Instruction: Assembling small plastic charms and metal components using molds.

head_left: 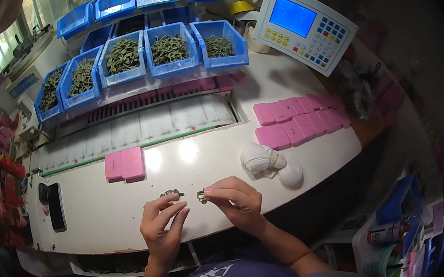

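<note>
My right hand [240,202] is closed in a pinch on small olive-green ring-shaped pieces [202,196], held above the white tabletop [105,217]. Facing it, my left hand [161,223] has its fingers bent, with a gap between thumb and forefinger and nothing visible there. Just beyond the left fingertips is a small cluster of similar ring-shaped pieces [172,192]. Part of that cluster is hidden by the fingers, and I cannot tell whether they touch it.
Blue bins [172,48] full of green pieces stand in tiers at the back. Pink blocks [302,124] form two rows at right, and two more pink blocks [124,165] lie at left. White wrapped bundles [271,163], a phone [56,206] and a keypad console [305,25] surround the work area.
</note>
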Action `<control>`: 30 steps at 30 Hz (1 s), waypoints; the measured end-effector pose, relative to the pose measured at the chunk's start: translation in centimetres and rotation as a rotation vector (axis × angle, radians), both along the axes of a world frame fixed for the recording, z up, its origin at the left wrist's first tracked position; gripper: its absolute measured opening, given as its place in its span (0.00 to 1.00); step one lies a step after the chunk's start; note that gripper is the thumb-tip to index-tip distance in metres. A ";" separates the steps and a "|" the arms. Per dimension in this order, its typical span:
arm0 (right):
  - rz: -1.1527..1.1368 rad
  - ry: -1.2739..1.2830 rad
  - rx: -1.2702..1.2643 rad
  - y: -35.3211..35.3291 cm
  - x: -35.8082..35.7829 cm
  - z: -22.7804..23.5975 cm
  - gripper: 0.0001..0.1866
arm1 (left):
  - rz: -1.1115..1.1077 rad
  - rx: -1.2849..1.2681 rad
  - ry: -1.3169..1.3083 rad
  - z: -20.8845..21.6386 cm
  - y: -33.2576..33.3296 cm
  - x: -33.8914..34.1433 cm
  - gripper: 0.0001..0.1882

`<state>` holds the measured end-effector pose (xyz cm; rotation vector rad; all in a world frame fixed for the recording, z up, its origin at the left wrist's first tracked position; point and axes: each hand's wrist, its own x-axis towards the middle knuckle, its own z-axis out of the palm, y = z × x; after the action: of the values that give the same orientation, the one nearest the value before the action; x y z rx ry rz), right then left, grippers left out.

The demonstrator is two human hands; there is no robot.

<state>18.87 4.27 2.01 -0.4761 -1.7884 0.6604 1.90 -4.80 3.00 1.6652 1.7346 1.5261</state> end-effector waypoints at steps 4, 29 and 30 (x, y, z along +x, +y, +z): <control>-0.012 -0.007 -0.019 -0.3 0.0 -0.3 0.16 | -0.015 -0.008 -0.012 -0.1 0.0 0.2 0.11; -0.031 -0.055 0.072 -1.1 -0.6 -0.1 0.15 | -0.114 -0.066 -0.197 -0.1 0.0 0.5 0.20; -0.031 -0.056 0.071 -1.1 -0.6 -0.1 0.15 | -0.114 -0.067 -0.198 -0.1 0.0 0.5 0.20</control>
<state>18.30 3.13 1.88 -0.4771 -1.8469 0.5645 2.43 -4.83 2.90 1.4980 1.5451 1.5071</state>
